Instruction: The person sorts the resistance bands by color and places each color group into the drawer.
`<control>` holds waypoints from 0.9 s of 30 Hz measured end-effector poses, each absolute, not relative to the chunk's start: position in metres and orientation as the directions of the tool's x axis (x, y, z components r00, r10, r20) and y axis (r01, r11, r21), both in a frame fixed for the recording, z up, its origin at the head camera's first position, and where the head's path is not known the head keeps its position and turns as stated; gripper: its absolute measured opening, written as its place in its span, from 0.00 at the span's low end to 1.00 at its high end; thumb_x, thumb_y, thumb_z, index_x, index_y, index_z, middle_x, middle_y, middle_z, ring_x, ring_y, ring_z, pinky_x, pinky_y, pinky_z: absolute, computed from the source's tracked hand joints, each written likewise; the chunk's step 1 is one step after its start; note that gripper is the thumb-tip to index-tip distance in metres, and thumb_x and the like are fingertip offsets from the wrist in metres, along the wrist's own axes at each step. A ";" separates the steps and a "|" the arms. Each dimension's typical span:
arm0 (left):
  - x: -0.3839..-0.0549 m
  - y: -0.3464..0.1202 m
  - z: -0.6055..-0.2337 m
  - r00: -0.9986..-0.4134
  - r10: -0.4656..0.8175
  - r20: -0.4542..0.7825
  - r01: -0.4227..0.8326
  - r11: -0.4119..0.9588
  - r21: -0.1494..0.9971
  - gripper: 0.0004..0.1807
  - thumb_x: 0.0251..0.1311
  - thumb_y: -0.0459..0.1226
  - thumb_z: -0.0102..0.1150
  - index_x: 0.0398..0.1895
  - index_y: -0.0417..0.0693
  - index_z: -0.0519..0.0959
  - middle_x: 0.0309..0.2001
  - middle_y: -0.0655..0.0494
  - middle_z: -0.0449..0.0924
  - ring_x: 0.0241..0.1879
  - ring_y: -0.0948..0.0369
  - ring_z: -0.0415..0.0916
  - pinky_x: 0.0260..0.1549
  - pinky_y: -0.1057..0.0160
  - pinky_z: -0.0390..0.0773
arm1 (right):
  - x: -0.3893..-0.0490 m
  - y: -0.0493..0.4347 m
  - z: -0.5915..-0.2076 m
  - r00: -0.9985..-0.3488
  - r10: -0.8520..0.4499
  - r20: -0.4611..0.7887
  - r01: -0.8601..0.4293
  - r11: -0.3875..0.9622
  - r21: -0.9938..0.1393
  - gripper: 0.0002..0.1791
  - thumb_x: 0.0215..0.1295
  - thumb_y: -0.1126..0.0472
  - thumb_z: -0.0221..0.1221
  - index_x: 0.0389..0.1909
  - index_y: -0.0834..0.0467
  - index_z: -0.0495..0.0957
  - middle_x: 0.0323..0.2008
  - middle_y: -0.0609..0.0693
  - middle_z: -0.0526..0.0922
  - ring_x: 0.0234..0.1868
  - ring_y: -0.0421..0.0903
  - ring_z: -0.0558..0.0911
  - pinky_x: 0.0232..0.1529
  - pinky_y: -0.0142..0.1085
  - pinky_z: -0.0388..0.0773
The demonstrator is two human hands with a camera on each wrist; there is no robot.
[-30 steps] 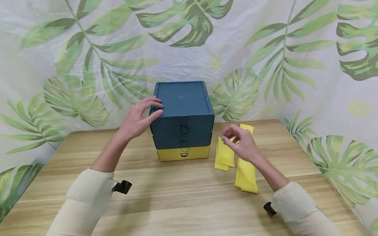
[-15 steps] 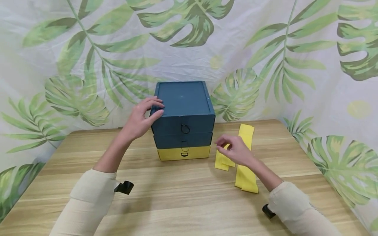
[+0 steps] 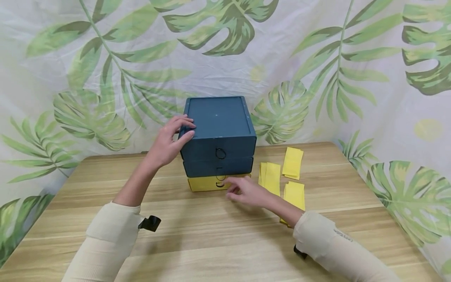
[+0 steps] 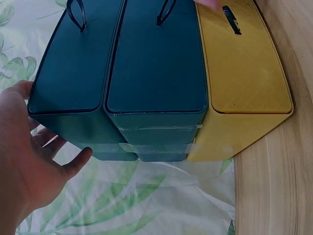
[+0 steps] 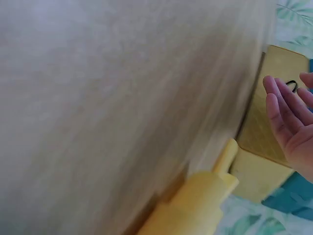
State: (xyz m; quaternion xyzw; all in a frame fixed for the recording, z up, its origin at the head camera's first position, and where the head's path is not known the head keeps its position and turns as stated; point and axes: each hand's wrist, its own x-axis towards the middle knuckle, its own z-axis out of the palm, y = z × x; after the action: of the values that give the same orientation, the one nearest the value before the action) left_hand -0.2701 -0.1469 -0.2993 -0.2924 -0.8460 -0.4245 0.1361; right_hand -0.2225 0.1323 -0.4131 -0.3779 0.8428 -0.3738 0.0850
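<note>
A stacked drawer box stands at the table's back, with a dark blue top drawer (image 3: 199,150), a blue middle drawer (image 3: 201,168) and a yellow bottom drawer (image 3: 201,184). Each front carries a black loop handle. My left hand (image 3: 166,143) rests on the box's upper left edge, thumb and fingers spread over the corner. My right hand (image 3: 249,191) hovers at the yellow drawer's front, fingertips close to its loop handle (image 5: 292,84). The fingers are loosely bent, and the right wrist view shows nothing held. All the drawers look pushed in.
Right of the box lie flat yellow folded strips: a pair (image 3: 271,176) beside it, one (image 3: 293,161) farther back and one (image 3: 295,194) nearer, partly behind my right forearm. A leaf-printed cloth (image 3: 218,70) hangs behind the wooden table (image 3: 211,243).
My right hand has moved left and down from above the yellow strips to the front of the yellow drawer. My left hand has stayed on the box.
</note>
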 end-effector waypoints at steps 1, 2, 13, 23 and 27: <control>-0.270 -0.147 -0.299 -0.793 0.380 0.476 0.609 0.468 0.640 0.14 0.77 0.35 0.54 0.56 0.35 0.79 0.69 0.40 0.70 0.78 0.47 0.55 0.68 0.35 0.64 | -0.224 0.129 -0.416 -0.698 -0.702 0.141 -0.577 0.435 -0.691 0.16 0.74 0.68 0.60 0.59 0.68 0.78 0.47 0.61 0.89 0.46 0.48 0.89 0.46 0.30 0.84; -0.270 -0.147 -0.300 -0.794 0.380 0.474 0.607 0.468 0.642 0.14 0.77 0.35 0.54 0.56 0.35 0.79 0.69 0.40 0.70 0.78 0.48 0.55 0.68 0.35 0.64 | -0.225 0.126 -0.418 -0.697 -0.703 0.144 -0.581 0.435 -0.688 0.14 0.74 0.69 0.60 0.58 0.68 0.79 0.47 0.61 0.89 0.46 0.49 0.89 0.46 0.30 0.84; -0.270 -0.148 -0.298 -0.799 0.384 0.463 0.600 0.455 0.658 0.14 0.77 0.35 0.54 0.57 0.35 0.79 0.69 0.41 0.70 0.79 0.49 0.54 0.69 0.35 0.63 | -0.229 0.116 -0.426 -0.717 -0.674 0.176 -0.593 0.458 -0.662 0.09 0.72 0.69 0.62 0.49 0.67 0.83 0.43 0.57 0.89 0.42 0.46 0.89 0.44 0.28 0.82; -0.271 -0.149 -0.296 -0.802 0.387 0.454 0.595 0.465 0.656 0.14 0.76 0.35 0.55 0.57 0.36 0.80 0.68 0.41 0.71 0.79 0.49 0.55 0.69 0.34 0.63 | -0.214 0.115 -0.426 -0.747 -0.659 0.086 -0.414 0.360 -0.836 0.02 0.72 0.73 0.60 0.41 0.70 0.80 0.34 0.59 0.89 0.35 0.47 0.90 0.39 0.30 0.85; -0.271 -0.150 -0.296 -0.802 0.387 0.455 0.596 0.457 0.660 0.13 0.76 0.35 0.55 0.56 0.35 0.80 0.68 0.41 0.71 0.79 0.49 0.55 0.68 0.34 0.63 | -0.195 0.114 -0.428 -0.731 -0.681 0.050 -0.375 0.338 -0.863 0.02 0.72 0.74 0.59 0.39 0.70 0.80 0.33 0.59 0.89 0.33 0.49 0.90 0.37 0.33 0.86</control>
State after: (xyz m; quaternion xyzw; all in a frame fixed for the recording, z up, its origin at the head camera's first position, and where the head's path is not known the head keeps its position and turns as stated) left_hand -0.2708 -0.1495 -0.2963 -0.2910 -0.8451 -0.4320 0.1207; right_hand -0.1951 0.1138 -0.4275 -0.3292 0.8018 -0.4716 0.1621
